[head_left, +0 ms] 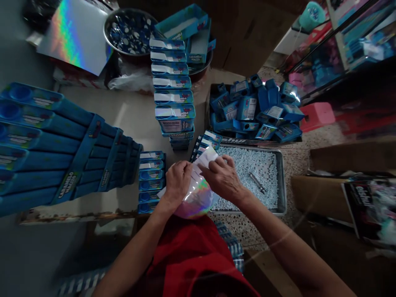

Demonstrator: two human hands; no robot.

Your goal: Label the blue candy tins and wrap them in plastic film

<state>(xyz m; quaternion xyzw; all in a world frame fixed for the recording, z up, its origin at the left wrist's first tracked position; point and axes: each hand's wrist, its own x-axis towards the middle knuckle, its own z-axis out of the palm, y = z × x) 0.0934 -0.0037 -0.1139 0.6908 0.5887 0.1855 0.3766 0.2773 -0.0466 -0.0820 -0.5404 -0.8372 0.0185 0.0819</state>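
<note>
A shiny holographic sheet [196, 200] with a white backing hangs curved between my two hands, in front of the red garment. My left hand [178, 179] pinches its left side, fingers closed. Over its upper right part, my right hand [223, 176] has its fingers curled and pressed together on the sheet; the exact grip of the fingertips is partly hidden. Just left of my left hand stands a row of small blue boxes [151, 175]. Beyond the sheet, more narrow boxes [208, 142] lean together beside the tray [281, 181] of pale blue beads.
Tall stacks of blue boxes [77, 161] fill the left of the table. Another column [175, 97] stands ahead. A carton [261, 142] heaped with blue boxes is at the right. A metal bowl [107, 35] and a holographic stack [74, 37] lie at the back. A metal tool [256, 182] rests on the beads.
</note>
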